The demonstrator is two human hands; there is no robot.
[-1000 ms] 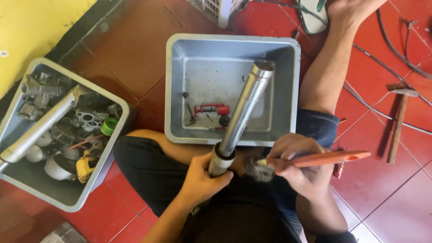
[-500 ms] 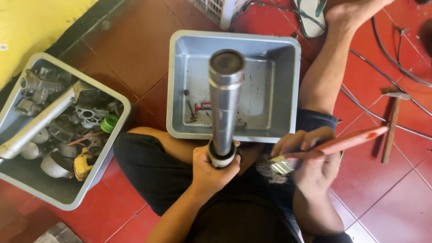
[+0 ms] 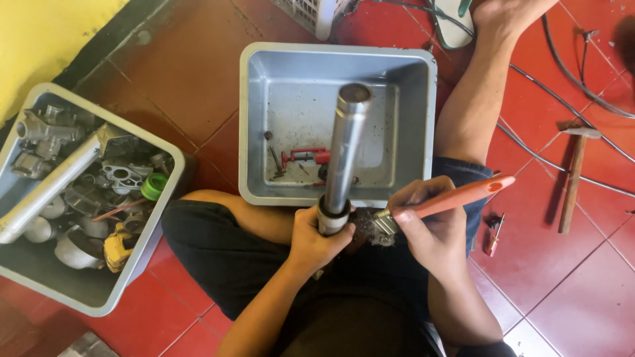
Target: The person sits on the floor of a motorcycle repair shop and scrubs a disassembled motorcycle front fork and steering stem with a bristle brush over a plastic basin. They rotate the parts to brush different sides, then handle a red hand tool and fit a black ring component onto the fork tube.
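A person sits on the red tiled floor [image 3: 198, 92] before a grey tub [image 3: 264, 132]. The left hand [image 3: 316, 238] grips a metal tube [image 3: 344, 155] upright at its base, steady for cleaning; the right hand [image 3: 426, 225] holds an orange-handled brush [image 3: 450, 198], its bristles near the tube's bottom.

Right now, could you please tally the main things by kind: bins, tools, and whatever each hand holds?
Grey bins: 2 (middle bin, parts bin)
Metal tube: 1, upright in the left hand (tube)
Brush: 1, orange handle, in the right hand (brush)
Hammer: 1 (hammer)
Total: 5
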